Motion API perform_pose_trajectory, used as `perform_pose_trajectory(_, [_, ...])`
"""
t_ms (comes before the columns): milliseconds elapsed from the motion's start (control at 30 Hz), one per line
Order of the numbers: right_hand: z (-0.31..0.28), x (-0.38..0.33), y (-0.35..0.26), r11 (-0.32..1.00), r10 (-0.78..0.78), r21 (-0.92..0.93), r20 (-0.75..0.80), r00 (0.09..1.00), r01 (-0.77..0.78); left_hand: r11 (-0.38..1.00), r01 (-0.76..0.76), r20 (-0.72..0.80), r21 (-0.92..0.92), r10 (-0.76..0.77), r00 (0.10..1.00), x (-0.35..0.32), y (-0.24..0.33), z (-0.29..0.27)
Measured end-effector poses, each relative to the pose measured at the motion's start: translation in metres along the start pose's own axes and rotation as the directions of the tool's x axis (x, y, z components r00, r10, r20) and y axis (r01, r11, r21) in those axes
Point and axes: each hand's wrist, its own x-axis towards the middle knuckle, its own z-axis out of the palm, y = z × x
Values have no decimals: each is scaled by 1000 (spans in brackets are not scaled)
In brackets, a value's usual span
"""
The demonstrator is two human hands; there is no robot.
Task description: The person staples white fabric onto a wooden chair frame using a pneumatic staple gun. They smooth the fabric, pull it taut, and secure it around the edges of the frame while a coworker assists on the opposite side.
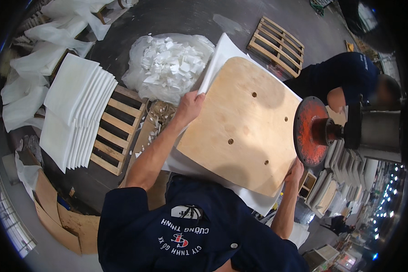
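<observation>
In front of me is a plywood seat panel [240, 131] with rounded corners and several drilled holes. Beneath it lies a white foam sheet [218, 53], which sticks out past the wood along several edges. My left hand [191, 108] is closed on the left edges of the panel and foam. At the near right edge my right hand [295, 171] is closed on the panel; its fingertips are partly hidden. A round red metal disc [309, 131] on a machine shaft overlaps the panel's right edge in view; I cannot tell whether they touch.
A stack of white foam sheets [72, 109] lies on a wooden pallet [118, 129] at left. Beyond the panel stands a clear bag of foam scraps [172, 63]. Another pallet [277, 45] lies far right. A co-worker [340, 75] bends behind the machine, near stacked padded panels [349, 170].
</observation>
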Motion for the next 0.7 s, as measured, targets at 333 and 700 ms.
perform_pose_trajectory(333, [16, 26, 73, 999, -20, -46, -43, 999, 18, 995, 98, 38, 17, -99, 994, 9, -52, 21])
perform_pose_trajectory(700, [24, 17, 47, 675, -411, -612, 152, 899, 412, 817, -39, -112, 576, 126, 986, 12, -42, 30])
